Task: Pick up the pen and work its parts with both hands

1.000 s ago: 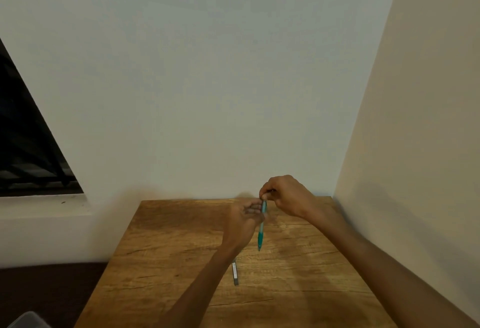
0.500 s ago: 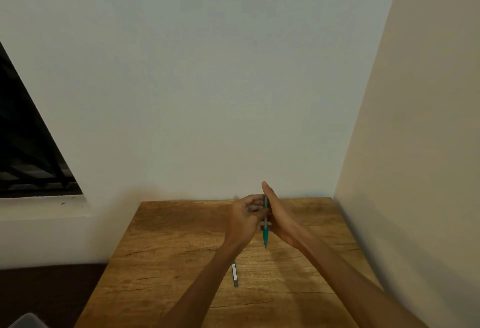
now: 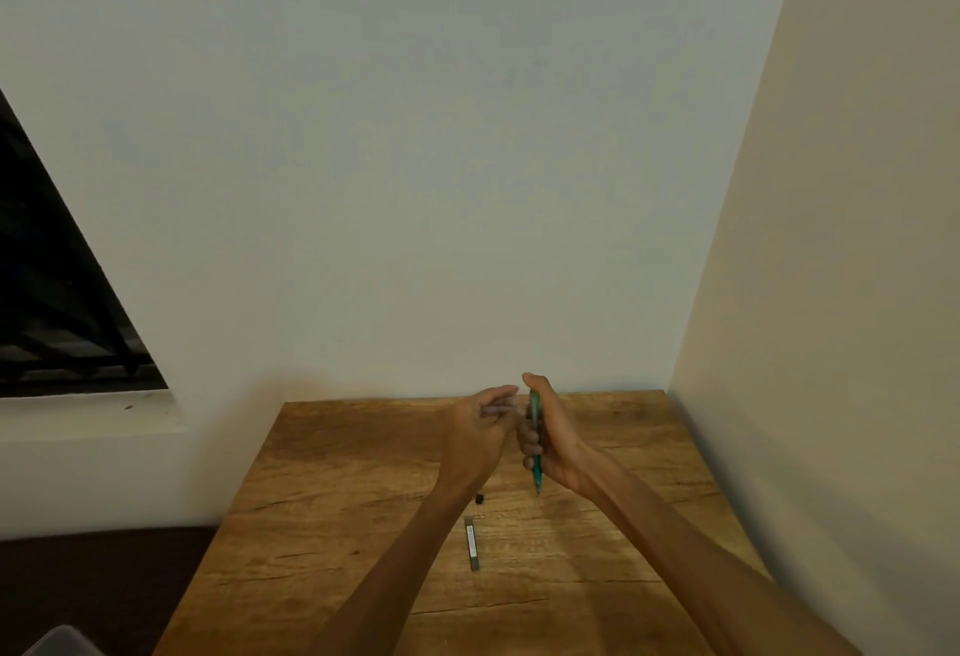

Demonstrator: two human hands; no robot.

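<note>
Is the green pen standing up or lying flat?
Standing up. The right hand grips the green pen nearly upright above the table, tip down.

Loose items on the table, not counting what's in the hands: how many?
2. A grey stick lies beside the left forearm, and a small black bit sits just beyond it. The arms may hide more.

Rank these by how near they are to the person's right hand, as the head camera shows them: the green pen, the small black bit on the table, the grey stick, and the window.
1. green pen: gripped in the right hand itself.
2. small black bit: on the wooden table, just below the hands.
3. grey stick: lying nearer the person.
4. window: far left, in the wall.
</note>
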